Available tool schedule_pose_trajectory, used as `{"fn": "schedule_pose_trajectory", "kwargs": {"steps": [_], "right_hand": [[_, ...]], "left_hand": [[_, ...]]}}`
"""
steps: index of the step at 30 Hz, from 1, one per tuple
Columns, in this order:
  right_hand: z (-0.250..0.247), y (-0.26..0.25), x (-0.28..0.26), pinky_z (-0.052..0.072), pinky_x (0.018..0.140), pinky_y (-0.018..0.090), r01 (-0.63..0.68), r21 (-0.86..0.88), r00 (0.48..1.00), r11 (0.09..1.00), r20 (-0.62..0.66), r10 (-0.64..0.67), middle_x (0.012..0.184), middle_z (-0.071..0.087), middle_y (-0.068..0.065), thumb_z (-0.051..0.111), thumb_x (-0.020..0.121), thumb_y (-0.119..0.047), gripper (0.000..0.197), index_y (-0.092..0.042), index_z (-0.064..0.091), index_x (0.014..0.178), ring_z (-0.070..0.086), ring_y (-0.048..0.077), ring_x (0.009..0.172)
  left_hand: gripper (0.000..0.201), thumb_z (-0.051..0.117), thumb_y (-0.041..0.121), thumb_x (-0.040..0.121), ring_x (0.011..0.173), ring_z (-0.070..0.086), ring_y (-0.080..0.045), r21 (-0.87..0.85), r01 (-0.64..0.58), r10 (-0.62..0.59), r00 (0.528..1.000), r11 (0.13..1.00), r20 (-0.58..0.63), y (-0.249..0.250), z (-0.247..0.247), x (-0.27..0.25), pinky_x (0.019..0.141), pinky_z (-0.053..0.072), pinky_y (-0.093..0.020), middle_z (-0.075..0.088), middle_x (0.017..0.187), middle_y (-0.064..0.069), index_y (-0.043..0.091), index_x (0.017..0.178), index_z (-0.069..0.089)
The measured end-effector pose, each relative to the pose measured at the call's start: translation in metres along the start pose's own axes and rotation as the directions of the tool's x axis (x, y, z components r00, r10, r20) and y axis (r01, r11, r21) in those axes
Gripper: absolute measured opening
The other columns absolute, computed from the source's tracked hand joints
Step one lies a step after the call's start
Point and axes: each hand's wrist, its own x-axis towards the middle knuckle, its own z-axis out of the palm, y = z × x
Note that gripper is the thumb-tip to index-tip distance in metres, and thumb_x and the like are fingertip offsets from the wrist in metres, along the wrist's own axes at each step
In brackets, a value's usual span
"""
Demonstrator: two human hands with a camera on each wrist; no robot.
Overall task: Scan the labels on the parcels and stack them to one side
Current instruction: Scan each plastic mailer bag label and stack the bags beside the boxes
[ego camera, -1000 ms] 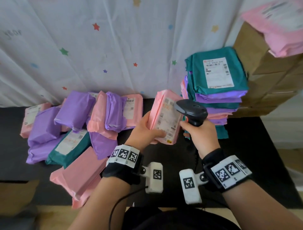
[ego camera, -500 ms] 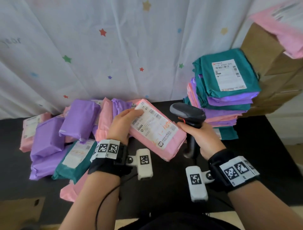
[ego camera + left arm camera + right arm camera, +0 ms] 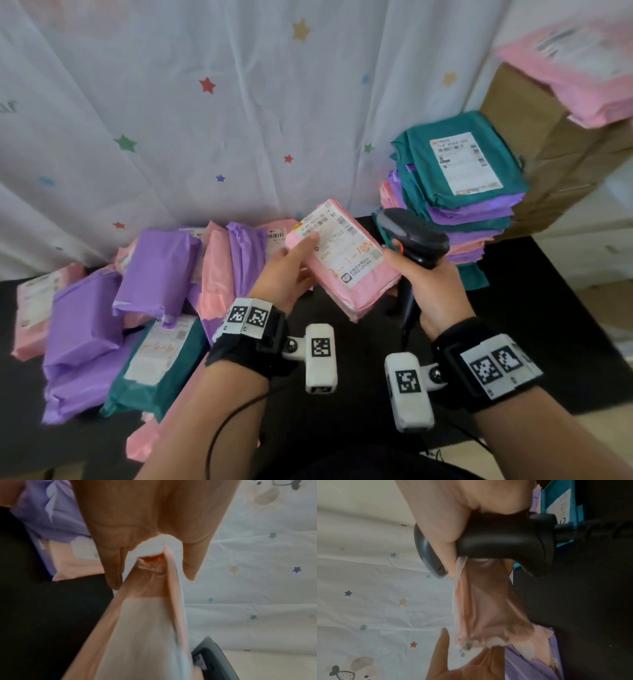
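Observation:
My left hand (image 3: 298, 263) holds a pink parcel (image 3: 342, 260) above the black table (image 3: 548, 308), thumb on its white label, which faces up. In the left wrist view the fingers (image 3: 137, 513) pinch the pink parcel (image 3: 145, 628) by its end. My right hand (image 3: 435, 287) grips the handle of a black barcode scanner (image 3: 411, 240), and its forefinger touches the parcel's right edge. The right wrist view has the scanner (image 3: 501, 539) in the fist, with the pink parcel (image 3: 481, 608) reaching up to it. A tall stack of parcels (image 3: 459, 192), teal on top, stands at the right.
A loose pile of purple, pink and teal parcels (image 3: 154, 274) covers the table's left half. Brown cardboard boxes (image 3: 548, 154) with a pink parcel (image 3: 575, 68) on top stand behind the stack. A white star-print sheet (image 3: 205, 120) hangs at the back.
The pink parcel, upright with its label facing the scanner a second ago, now lies tilted label-up. It has shifted slightly right, and my right forefinger now touches its edge.

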Motion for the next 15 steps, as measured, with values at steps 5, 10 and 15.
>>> {"fn": "schedule_pose_trajectory", "kwargs": {"steps": [5, 10, 15], "right_hand": [[0.002, 0.002, -0.003, 0.059, 0.083, 0.041, 0.073, -0.020, 0.993, 0.997, -0.088, -0.075, 0.096, 0.078, -0.003, 0.085, 0.059, -0.044, 0.036, -0.030, 0.077, 0.091, 0.075, 0.014, 0.091], [0.000, 0.003, -0.001, 0.057, 0.088, 0.049, 0.103, -0.232, 0.987, 0.967, -0.098, -0.128, 0.090, 0.076, 0.003, 0.082, 0.071, -0.037, 0.019, -0.028, 0.072, 0.083, 0.072, 0.024, 0.090], [0.011, 0.004, -0.007, 0.054, 0.051, 0.021, 0.126, -0.272, 0.991, 0.954, -0.003, -0.131, 0.074, 0.074, -0.009, 0.078, 0.082, -0.024, 0.012, -0.024, 0.068, 0.089, 0.068, 0.008, 0.058]], "left_hand": [[0.032, 0.067, 0.033, 0.087, 0.092, 0.071, -0.026, 0.145, 0.143, -0.168, 0.970, 0.979, 0.176, -0.028, 0.017, -0.009, 0.076, 0.059, -0.043, 0.074, 0.102, -0.005, 0.018, 0.114, 0.059], [0.044, 0.072, 0.023, 0.083, 0.102, 0.067, -0.026, 0.158, 0.055, -0.072, 0.992, 0.986, 0.103, -0.036, 0.010, -0.009, 0.079, 0.058, -0.047, 0.067, 0.117, -0.002, 0.023, 0.123, 0.054], [0.061, 0.077, 0.019, 0.077, 0.102, 0.066, -0.021, 0.388, -0.074, 0.110, 0.991, 0.919, -0.072, -0.036, -0.005, -0.004, 0.085, 0.057, -0.043, 0.065, 0.118, -0.001, 0.024, 0.130, 0.047]]}}
